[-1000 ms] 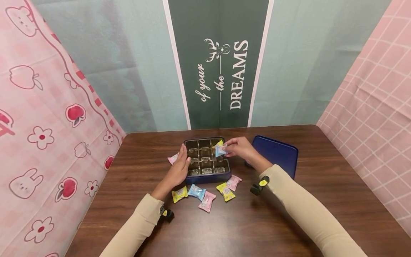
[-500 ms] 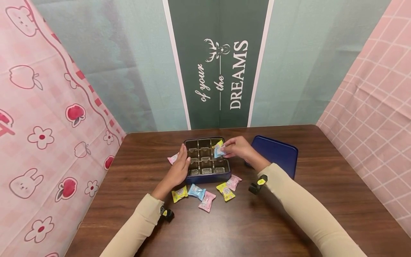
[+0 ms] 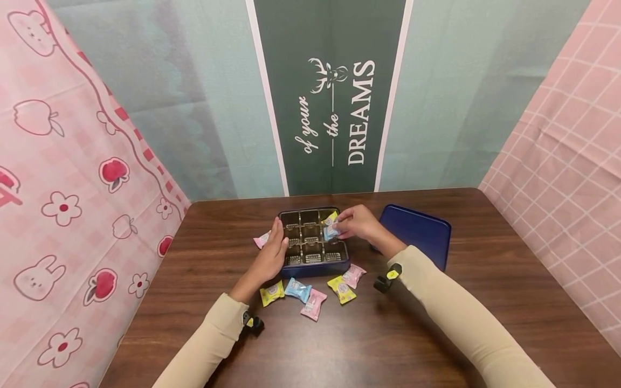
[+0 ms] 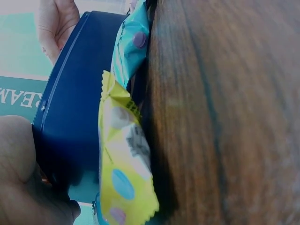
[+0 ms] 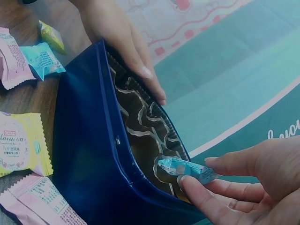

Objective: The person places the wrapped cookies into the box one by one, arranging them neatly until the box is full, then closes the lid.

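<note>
A dark blue tin (image 3: 315, 270) with a divided plastic tray inside stands toward the back of the table. My left hand (image 3: 269, 254) lies with straight fingers along its left side. Between thumb and fingertips, my right hand (image 3: 361, 223) pinches a small blue-wrapped candy (image 5: 185, 168) at the tin's right edge, over the middle compartment of the right column. Behind it, a yellow-wrapped candy (image 3: 329, 217) sits in the far right compartment. The other compartments in sight hold nothing.
Before the tin lie a yellow candy (image 3: 272, 293), a blue candy (image 3: 298, 290) and a pink candy (image 3: 314, 305). Another yellow candy (image 3: 342, 290) touches a pink one (image 3: 353, 275) at right. One pink candy (image 3: 262, 239) shows beyond my left hand. The blue lid (image 3: 417, 234) lies right of the tin.
My right hand has shifted slightly left, and the blue candy has come lower over the right column's middle compartment. The left hand stays along the tin's side.
</note>
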Available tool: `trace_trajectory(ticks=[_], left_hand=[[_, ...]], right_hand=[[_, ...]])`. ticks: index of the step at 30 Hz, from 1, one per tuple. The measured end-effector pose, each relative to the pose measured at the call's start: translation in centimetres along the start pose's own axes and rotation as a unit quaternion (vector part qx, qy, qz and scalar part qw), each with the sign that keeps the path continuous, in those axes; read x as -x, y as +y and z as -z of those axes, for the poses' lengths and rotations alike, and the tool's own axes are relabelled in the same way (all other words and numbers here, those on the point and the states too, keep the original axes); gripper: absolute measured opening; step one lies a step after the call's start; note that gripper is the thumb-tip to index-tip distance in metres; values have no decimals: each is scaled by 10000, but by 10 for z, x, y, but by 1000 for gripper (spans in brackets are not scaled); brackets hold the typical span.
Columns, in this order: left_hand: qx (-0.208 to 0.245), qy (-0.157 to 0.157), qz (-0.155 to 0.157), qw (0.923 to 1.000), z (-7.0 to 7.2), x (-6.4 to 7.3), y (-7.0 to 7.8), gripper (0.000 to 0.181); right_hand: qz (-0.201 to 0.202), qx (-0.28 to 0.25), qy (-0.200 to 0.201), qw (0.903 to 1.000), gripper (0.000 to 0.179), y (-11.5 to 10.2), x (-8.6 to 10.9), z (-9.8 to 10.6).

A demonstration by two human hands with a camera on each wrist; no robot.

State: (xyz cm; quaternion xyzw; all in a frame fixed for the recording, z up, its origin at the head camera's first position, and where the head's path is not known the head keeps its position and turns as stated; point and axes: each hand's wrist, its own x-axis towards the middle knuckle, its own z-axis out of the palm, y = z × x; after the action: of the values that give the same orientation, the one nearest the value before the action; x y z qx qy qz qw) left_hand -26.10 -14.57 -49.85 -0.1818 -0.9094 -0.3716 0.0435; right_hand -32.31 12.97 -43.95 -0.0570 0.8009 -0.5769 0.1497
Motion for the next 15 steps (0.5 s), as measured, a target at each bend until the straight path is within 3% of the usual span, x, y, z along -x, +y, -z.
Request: trace_trajectory(ticks=[15], left_hand=[[13,-4,50,10000,-1,0,2,59]], right_hand=[[22,-53,-59,10000,18,2,0,0]])
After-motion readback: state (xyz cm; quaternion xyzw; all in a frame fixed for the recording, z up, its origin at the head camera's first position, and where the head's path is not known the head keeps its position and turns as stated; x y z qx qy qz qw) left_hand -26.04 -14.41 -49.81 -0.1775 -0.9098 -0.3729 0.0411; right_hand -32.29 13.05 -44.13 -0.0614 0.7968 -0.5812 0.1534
